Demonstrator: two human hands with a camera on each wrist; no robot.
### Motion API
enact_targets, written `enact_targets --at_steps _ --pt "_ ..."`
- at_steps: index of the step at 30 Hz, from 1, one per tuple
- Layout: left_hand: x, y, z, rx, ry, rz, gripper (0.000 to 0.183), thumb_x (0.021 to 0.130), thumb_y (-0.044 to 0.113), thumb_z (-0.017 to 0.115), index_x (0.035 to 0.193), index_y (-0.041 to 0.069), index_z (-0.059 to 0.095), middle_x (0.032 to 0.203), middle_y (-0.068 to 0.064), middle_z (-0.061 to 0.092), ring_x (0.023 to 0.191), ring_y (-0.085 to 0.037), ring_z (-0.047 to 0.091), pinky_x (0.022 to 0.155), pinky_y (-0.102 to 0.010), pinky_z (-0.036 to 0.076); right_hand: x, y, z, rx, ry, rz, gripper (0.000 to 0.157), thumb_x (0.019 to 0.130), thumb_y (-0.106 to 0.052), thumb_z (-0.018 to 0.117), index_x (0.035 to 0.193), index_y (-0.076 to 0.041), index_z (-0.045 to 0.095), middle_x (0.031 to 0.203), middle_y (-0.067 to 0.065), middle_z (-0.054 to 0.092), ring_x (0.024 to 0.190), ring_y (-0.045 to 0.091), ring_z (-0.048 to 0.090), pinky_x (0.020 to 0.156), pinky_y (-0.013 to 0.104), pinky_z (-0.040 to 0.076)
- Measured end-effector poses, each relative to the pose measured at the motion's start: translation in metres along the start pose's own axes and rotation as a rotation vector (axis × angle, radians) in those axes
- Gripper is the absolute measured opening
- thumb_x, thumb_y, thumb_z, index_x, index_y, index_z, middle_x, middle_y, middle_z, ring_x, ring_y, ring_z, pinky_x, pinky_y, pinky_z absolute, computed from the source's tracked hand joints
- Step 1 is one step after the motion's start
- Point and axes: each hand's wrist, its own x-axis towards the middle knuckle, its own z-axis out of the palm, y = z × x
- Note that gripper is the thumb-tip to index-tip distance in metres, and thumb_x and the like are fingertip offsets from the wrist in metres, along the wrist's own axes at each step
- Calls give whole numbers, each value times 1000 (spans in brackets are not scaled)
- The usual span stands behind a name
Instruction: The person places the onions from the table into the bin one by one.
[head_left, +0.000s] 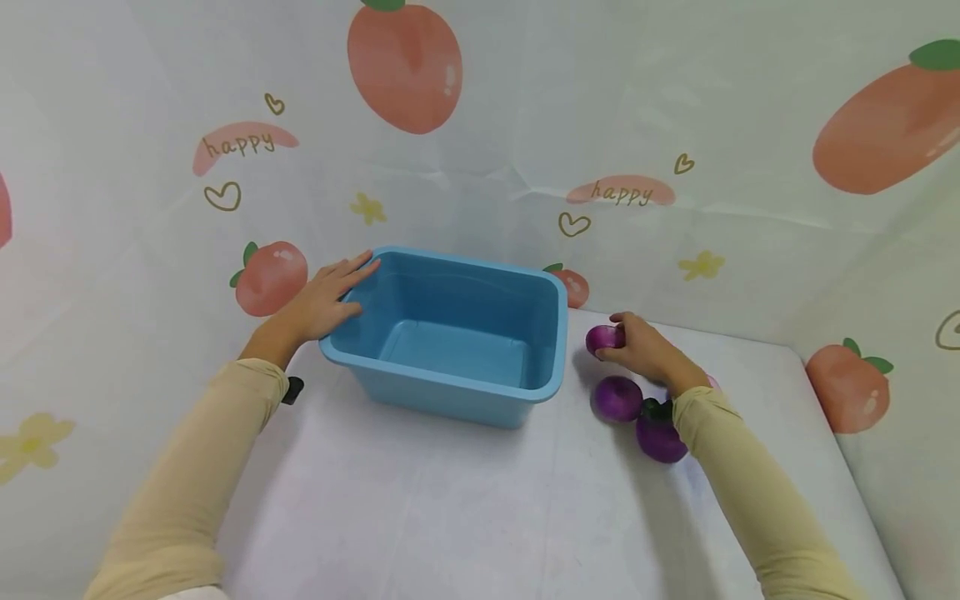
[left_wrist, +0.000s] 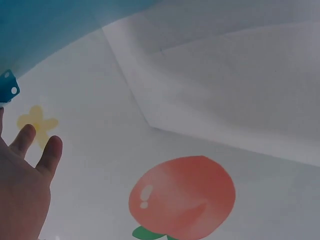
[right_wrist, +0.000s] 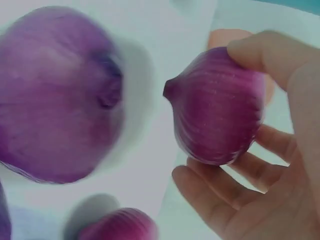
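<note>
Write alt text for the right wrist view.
A right hand grips a purple onion whose stubby tip points left. A round purple vegetable fills much of the left side, and a smaller-looking purple item is cut off at the bottom.

Behind the white table (head_left: 450, 508) rises a pale sheet (head_left: 540, 92) (gold hearts (head_left: 574, 225) on it); above the table, its print shows reddish fruit (head_left: 406, 67), yellow flowers (head_left: 702, 265), "happy" labels (head_left: 621, 192).
</note>
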Motion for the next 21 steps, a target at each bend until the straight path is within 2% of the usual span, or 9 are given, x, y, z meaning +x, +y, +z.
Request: enact_targets --at_steps 5,11,16,21 --pt "-1 -2 2 2 10 6 73 96 25 45 164 31 18 175 2 8 159 -45 8 117 -77 21 -4 -8 -16 -5 43 -56 78 91 -33 72 149 6 37 134 31 51 125 42 50 105 58 48" --pt "-3 -4 2 19 17 5 72 97 25 45 164 30 20 175 1 9 159 -46 9 116 -78 22 -10 -34 -43 4 70 -88 80 91 -41 72 156 -12 37 137 27 44 125 41 53 99 55 55" --pt "-3 -3 2 32 19 11 71 97 24 45 164 29 21 175 0 9 158 -47 11 116 -78 24 -16 -62 -63 38 116 -156 74 89 -36 75 153 -16 43 130 23 45 116 37 59 88 41 58" --pt "-1 -1 2 51 25 15 71 97 25 45 164 29 23 175 0 10 158 -47 12 115 -77 26 -17 -91 -80 129 159 -220 71 86 -26 79 145 -10 44 133 17 48 112 31 59 83 22 55"
